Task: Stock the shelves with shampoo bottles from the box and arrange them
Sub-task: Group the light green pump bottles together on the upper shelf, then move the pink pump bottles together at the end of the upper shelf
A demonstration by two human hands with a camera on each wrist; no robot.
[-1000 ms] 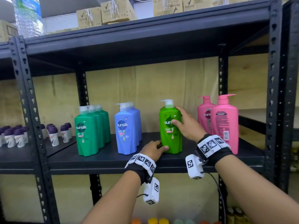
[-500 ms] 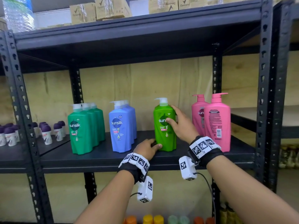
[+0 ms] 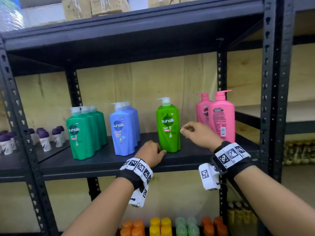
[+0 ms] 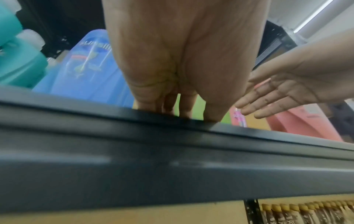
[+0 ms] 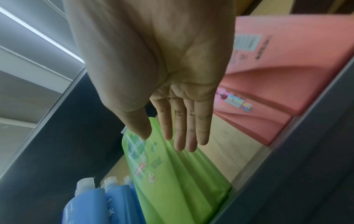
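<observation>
A lime green shampoo bottle (image 3: 167, 126) (image 5: 172, 174) stands upright on the black shelf (image 3: 109, 160), label facing out. My right hand (image 3: 196, 132) (image 5: 172, 133) hovers just to its right with straight, relaxed fingers, holding nothing. My left hand (image 3: 153, 152) (image 4: 178, 109) rests on the shelf's front edge at the foot of the green bottle, fingers lying on the board. Dark green bottles (image 3: 85, 132), blue bottles (image 3: 125, 128) and pink bottles (image 3: 219, 118) stand in rows on the same shelf.
Small purple-capped bottles (image 3: 42, 138) fill the neighbouring shelf at left. Cardboard boxes (image 3: 95, 5) sit on the top shelf. Orange, yellow and pale green caps (image 3: 160, 225) show on the shelf below. A black upright post (image 3: 272, 92) stands at right.
My right hand has let go of the lime green bottle and drawn back to its right. The left hand stays at the bottle's base. The view has drifted a little.
</observation>
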